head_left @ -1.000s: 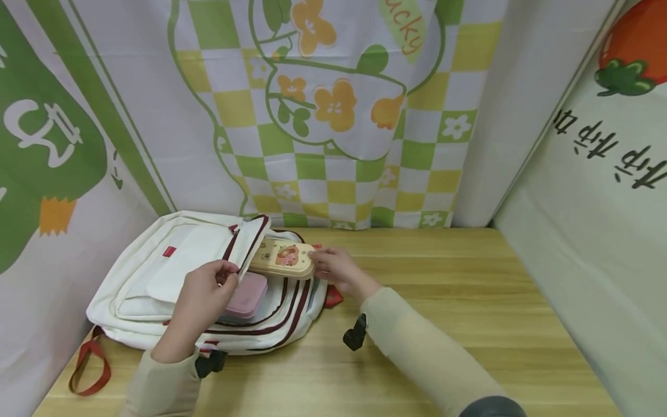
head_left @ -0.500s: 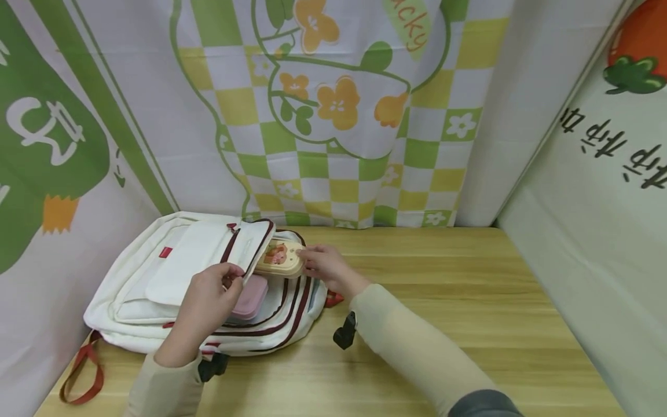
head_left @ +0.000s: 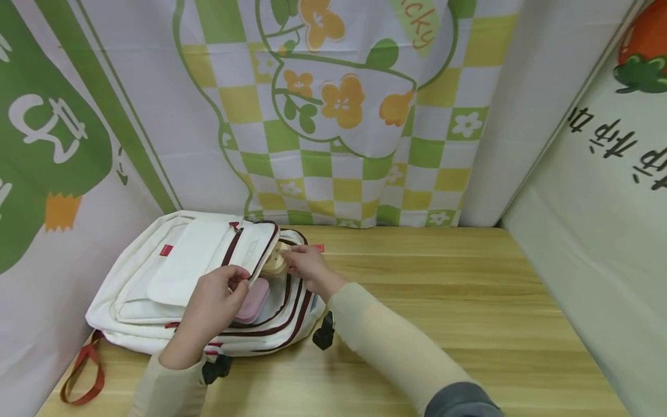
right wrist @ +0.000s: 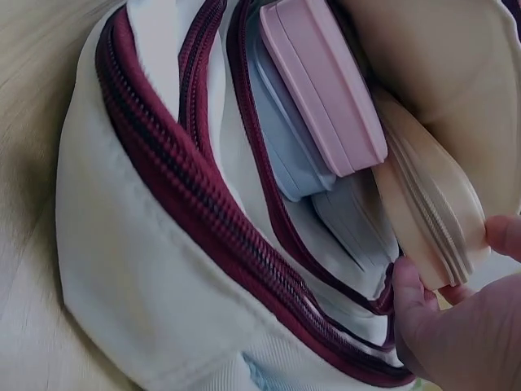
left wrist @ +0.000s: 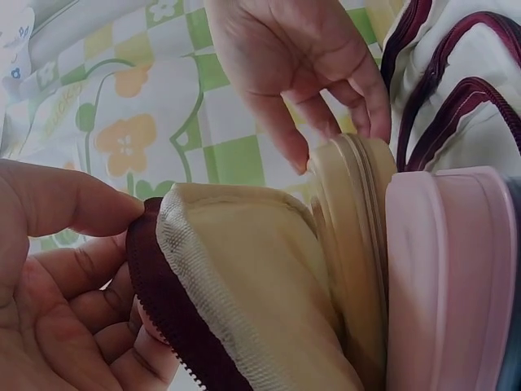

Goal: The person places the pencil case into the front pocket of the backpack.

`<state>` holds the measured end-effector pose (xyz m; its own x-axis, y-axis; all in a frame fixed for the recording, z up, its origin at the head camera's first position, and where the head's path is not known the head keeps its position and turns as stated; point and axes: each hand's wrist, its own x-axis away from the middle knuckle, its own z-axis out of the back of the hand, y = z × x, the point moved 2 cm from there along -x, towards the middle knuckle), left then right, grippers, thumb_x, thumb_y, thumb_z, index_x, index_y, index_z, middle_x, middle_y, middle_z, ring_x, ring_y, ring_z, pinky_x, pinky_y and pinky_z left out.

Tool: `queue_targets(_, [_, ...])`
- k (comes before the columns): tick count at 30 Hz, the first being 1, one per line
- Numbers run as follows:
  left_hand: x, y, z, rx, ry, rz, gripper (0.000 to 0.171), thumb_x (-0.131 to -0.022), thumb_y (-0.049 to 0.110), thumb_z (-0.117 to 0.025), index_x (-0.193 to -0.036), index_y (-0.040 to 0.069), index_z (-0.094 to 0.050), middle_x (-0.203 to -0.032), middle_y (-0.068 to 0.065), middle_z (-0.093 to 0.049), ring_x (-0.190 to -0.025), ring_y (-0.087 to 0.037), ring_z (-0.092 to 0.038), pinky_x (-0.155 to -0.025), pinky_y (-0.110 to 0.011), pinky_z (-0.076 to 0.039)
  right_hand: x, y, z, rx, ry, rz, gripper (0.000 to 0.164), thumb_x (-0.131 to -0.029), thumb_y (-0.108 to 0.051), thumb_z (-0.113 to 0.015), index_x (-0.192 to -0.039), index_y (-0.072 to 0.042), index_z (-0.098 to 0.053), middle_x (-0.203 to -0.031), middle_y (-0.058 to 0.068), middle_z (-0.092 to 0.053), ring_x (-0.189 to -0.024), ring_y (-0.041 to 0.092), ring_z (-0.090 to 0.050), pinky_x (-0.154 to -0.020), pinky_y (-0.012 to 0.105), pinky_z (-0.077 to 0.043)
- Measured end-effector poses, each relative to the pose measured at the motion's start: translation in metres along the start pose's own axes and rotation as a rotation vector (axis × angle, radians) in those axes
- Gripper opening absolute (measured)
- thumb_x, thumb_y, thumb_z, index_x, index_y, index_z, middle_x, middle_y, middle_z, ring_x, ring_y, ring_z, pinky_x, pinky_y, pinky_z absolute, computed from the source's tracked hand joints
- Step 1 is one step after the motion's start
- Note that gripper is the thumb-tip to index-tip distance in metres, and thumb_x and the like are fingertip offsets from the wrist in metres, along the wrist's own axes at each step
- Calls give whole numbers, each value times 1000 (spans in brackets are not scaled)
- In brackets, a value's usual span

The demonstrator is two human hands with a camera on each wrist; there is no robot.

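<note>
A white backpack (head_left: 135,278) with maroon zips lies on the table, its front pocket open. My left hand (head_left: 217,298) pinches the zip edge of the pocket's flap (left wrist: 236,252) and holds it up. The fingers and thumb of my right hand (head_left: 311,269) grip the outer end of a cream pencil case (head_left: 275,263). Most of this case is inside the pocket, its far part hidden under the flap. Beside it in the pocket sits a pink case (right wrist: 326,81). In the right wrist view a light blue case (right wrist: 281,130) and a greyish case (right wrist: 354,220) show below the pink one.
The wooden table (head_left: 417,313) extends to the right of the backpack. A red strap loop (head_left: 85,379) hangs at the bag's lower left. Printed cloth (head_left: 344,174) stands behind the table, with walls on both sides.
My right hand has moved left and pushed the cream pencil case deeper into the pocket, so its printed picture is now covered. My left hand still holds the flap.
</note>
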<state>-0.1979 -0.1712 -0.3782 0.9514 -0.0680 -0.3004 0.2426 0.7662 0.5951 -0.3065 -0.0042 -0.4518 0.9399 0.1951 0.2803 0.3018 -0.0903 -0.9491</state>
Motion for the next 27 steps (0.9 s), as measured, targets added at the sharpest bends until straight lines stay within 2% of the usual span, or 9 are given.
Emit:
queue_targets(5, [-1,2,-2,6,-8,-9,9,-89,0,-65,-93,0,-74,-72,-1,-62,-67,-15,-55,-61,-33,-46,-3,2,0,-15,9,-3,46,-103,-9,-61,-142,13,-51,-122,19,-64,-87,13,-61,-98,39,-54])
queue_targets(9, [-2,4,-4,12,-10,-21,9,-89,0,-65,-93,1,-74,-72,0,-62,-66,-14,-55,-61,-33,-46,-7,6,1,-33,30,-10,40,-102,-8,-63,-136,13,-57,-105,10,-65,-81,11,-60,-89,32,-56])
queue_targets(12, [-2,4,-6,11,-14,-27,9,-88,0,-65,-92,2,-73,-71,1,-62,-65,-14,-54,-61,-33,-46,-9,10,0,-62,46,-23,36,-102,-7,-63,-132,12,-60,-94,4,-60,-79,10,-58,-83,27,-56])
queue_targets(15, [-3,4,-6,6,-21,-29,9,-88,0,-65,-91,2,-73,-70,2,-61,-65,-13,-54,-60,-32,-45,-11,13,-4,-95,61,-21,35,-101,-3,-61,-132,12,-60,-98,6,-62,-81,11,-58,-82,27,-56])
queue_targets(19, [-3,4,-6,-6,-22,-38,9,-88,1,-65,-90,1,-74,-70,2,-61,-65,-13,-54,-60,-33,-46,-10,15,-15,-120,101,-1,40,-98,1,-58,-136,13,-57,-112,12,-64,-82,13,-59,-82,28,-56])
queue_targets(24, [-2,0,-7,-15,-29,-23,10,-88,1,-63,-89,1,-74,-70,2,-61,-64,-14,-54,-60,-33,-47,-8,21,-37,-158,162,-12,39,-95,4,-54,-133,12,-59,-90,6,-61,-69,11,-57,-71,25,-54])
queue_targets(27, [0,-4,-7,-17,-34,-12,10,-89,1,-63,-90,1,-73,-70,2,-60,-63,-14,-52,-58,-32,-45,-5,27,-52,-180,195,-16,32,-94,5,-54,-123,10,-64,-78,3,-58,-64,10,-56,-67,23,-52])
